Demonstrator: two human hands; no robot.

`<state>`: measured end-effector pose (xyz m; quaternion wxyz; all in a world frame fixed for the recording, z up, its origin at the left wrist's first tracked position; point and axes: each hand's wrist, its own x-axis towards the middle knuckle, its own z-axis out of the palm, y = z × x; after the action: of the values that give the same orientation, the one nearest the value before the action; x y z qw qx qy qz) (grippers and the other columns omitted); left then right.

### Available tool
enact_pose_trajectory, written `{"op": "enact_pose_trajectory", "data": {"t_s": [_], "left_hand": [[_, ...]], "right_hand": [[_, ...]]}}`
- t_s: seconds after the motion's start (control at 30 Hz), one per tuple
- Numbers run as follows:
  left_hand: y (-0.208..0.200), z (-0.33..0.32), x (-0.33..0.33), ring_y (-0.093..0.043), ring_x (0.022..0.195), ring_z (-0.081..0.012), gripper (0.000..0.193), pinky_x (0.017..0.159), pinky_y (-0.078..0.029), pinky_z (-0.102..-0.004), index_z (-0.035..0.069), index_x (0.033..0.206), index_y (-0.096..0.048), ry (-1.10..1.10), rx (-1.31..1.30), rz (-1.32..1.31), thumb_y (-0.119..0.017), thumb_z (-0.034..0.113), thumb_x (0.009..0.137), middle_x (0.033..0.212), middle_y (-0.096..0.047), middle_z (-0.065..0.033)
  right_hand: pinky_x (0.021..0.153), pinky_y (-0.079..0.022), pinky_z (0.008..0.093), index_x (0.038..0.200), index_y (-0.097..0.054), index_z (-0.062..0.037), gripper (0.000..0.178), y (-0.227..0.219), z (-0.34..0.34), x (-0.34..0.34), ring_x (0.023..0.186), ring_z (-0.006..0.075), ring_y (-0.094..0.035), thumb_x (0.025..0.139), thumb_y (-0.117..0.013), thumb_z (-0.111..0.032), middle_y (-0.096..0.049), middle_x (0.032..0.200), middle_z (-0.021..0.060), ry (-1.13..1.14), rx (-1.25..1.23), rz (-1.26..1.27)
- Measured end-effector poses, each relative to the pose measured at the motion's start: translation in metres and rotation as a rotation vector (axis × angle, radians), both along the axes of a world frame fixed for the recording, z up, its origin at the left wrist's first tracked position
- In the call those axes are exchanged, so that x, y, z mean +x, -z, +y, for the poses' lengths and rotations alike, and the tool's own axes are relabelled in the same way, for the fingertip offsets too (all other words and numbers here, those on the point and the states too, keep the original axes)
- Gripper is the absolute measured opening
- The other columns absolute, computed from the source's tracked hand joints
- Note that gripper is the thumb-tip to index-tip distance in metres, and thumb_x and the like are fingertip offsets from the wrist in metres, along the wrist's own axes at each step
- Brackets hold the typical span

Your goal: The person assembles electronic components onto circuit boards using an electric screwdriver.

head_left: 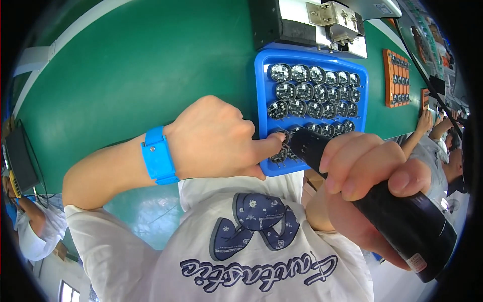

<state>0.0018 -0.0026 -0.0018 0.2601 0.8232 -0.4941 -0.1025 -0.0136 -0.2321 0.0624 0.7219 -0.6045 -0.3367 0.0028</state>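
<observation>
Near the blue tray (261,100), right hand (372,173) encircled black tool (415,226) mid-barrel, likely rigid, best held there; left hand (216,138) half-curled, hold indeterminate.

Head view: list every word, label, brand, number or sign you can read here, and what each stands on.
White shirt: one large dark-blue script word, upside down in the picture; legible, but not copied out here.
Black tool in the right hand: small pale label, too small to read.
Pale housing at the top edge: sticker, too small to read.
Round parts in the blue tray: any markings are too small to read.
</observation>
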Motion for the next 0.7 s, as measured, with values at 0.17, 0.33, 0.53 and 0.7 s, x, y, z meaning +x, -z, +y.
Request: {"op": "enact_pose_trajectory", "data": {"t_s": [0.17,0.33,0.53,0.7], "left_hand": [[-0.003,0.001,0.001,-0.058,0.048,-0.022,0.057,0.042,-0.041,-0.0379,0.022,0.12,-0.074,-0.01,0.06,0.005,-0.073,0.061,0.078,0.054,-0.05,-0.0006],[-0.004,0.001,0.003,-0.063,0.051,-0.0251,0.056,0.046,-0.046,-0.0398,0.021,0.122,-0.074,0.002,0.049,0.034,-0.075,0.058,0.08,0.055,-0.057,-0.0041],[-0.019,-0.001,0.01,-0.07,0.061,-0.0307,0.058,0.056,-0.053,-0.0432,0.022,0.126,-0.072,0.017,0.164,0.177,-0.079,0.057,0.079,0.063,-0.066,-0.0099],[-0.021,-0.004,0.013,-0.071,0.066,-0.035,0.053,0.061,-0.054,-0.0448,0.024,0.121,-0.072,-0.026,0.154,0.263,-0.082,0.052,0.078,0.067,-0.069,-0.0117]], "right_hand": [[0.058,-0.046,0.0376,0.118,-0.049,-0.0097,0.078,0.001,0.012,-0.001,0.063,0.0215,-0.057,0.087,-0.062,-0.079,-0.06,0.084,0.009,0.035,0.042,-0.014],[0.058,-0.051,0.0409,0.109,-0.049,-0.01,0.032,-0.023,0.012,-0.001,0.057,0.0262,-0.059,0.093,-0.067,-0.031,-0.064,0.083,0.0114,0.116,0.025,0.109],[0.07,-0.048,0.0352,0.119,-0.05,-0.0112,0.074,-0.055,-0.023,0.053,0.072,0.0166,-0.059,0.082,-0.072,-0.071,-0.059,0.09,0.0015,-0.072,-0.022,-0.054],[0.068,-0.047,0.0342,0.121,-0.049,-0.0111,0.075,-0.063,-0.024,0.051,0.07,0.0158,-0.058,0.082,-0.071,-0.072,-0.058,0.088,0.0011,-0.008,-0.021,-0.085]]}}
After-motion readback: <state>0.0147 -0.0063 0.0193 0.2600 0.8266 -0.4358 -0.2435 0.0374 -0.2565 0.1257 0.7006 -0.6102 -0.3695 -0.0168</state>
